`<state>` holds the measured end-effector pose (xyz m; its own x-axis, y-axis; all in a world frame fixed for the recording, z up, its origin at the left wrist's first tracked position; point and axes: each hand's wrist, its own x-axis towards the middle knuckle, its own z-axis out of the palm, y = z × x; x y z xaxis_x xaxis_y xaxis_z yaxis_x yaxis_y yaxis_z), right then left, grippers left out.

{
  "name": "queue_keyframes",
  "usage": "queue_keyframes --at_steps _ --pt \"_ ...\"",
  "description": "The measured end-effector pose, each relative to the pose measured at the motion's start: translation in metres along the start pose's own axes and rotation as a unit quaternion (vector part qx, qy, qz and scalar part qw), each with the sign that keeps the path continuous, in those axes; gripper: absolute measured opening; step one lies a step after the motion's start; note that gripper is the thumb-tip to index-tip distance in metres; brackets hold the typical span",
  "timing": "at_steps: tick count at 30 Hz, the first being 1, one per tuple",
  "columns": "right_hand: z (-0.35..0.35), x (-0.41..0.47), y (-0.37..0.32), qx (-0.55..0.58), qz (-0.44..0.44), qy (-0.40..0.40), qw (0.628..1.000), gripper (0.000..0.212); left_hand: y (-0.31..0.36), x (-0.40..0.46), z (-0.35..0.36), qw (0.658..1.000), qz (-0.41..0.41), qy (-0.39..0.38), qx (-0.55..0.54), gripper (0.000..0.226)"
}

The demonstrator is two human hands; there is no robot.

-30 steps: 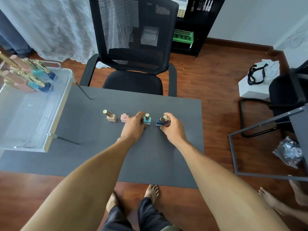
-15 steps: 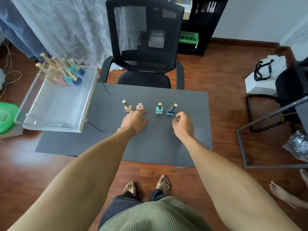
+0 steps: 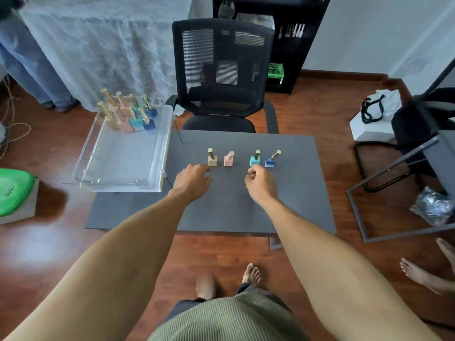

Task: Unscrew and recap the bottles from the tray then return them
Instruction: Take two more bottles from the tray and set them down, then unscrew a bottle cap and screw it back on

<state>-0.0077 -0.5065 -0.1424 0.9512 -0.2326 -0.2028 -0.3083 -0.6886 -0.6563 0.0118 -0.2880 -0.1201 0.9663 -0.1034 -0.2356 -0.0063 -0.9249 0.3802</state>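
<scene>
Several small square bottles stand in a row on the grey table: a beige bottle, a pink bottle, a teal bottle and a blue bottle, most with gold caps. My left hand rests just in front of the beige bottle, fingers loosely curled, holding nothing. My right hand lies in front of the teal bottle with fingers curled in and nothing visible in them. A clear tray at the left holds several more bottles at its far end.
A black mesh office chair stands behind the table. To the right is a grey metal frame, another chair and a white bag. A green object lies on the floor at left. A second person's bare feet show at lower right.
Both hands have let go of the teal and blue bottles and drawn back toward me. The view has risen and pulled back, showing more of the tray.
</scene>
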Motion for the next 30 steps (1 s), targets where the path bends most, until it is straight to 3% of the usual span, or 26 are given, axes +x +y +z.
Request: queue_keyframes --at_steps 13,17,23,30 --pt "0.025 0.008 -0.029 -0.03 -0.039 -0.034 0.998 0.011 -0.018 0.002 -0.006 1.0 0.007 0.015 -0.021 0.038" --pt "0.035 0.018 -0.031 -0.021 -0.041 -0.062 0.997 0.016 -0.023 0.007 0.005 0.999 0.009 -0.01 -0.042 0.047" --pt "0.055 0.035 -0.039 -0.008 -0.075 -0.09 0.993 0.039 -0.031 0.012 0.031 0.999 0.031 -0.01 0.024 0.063" --pt "0.078 0.054 -0.041 -0.041 -0.086 -0.118 0.988 0.047 -0.045 0.012 0.062 0.998 0.028 -0.033 0.036 0.078"
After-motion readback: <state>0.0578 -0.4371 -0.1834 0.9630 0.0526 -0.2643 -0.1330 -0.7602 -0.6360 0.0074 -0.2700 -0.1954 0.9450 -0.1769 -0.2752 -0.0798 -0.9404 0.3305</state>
